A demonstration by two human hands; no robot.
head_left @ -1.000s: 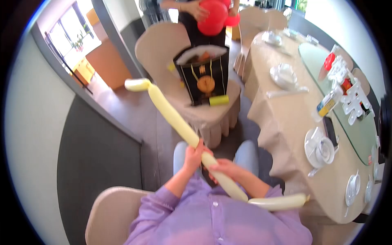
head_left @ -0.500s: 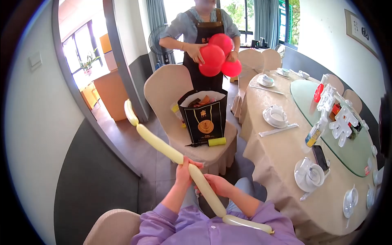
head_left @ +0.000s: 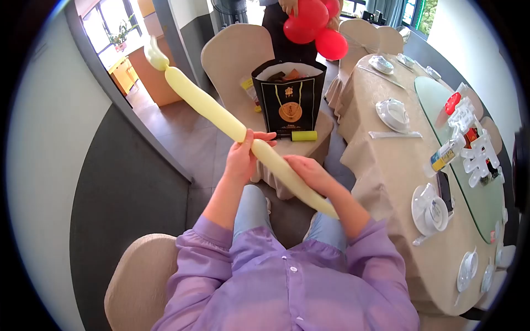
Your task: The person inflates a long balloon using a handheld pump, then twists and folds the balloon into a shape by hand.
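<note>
A long pale-yellow modelling balloon [head_left: 205,105] runs diagonally across my lap, twisted into segments, with a short bubble at its upper left end. My left hand [head_left: 243,154] is closed around the narrow twist near its middle, some fingers stretched out past it to the right. My right hand [head_left: 310,175] grips the lower segment, its fingers partly hidden behind the balloon. That segment's far end disappears behind my right forearm. A yellow-green hand pump [head_left: 304,135] lies on the chair in front, below a black paper bag [head_left: 290,105] with a gold emblem.
A person in a dark apron holds a cluster of red balloons [head_left: 309,21] behind the bag. At right stands a round table [head_left: 381,165] with wrapped tableware [head_left: 429,212], a phone [head_left: 444,190], a glass turntable [head_left: 441,110] and white plastic pieces [head_left: 480,157]. A covered chair [head_left: 237,60] stands ahead.
My view has tilted downward. The balloon and both hands have risen away from my body, and its lower end has gone out of sight behind my right forearm.
</note>
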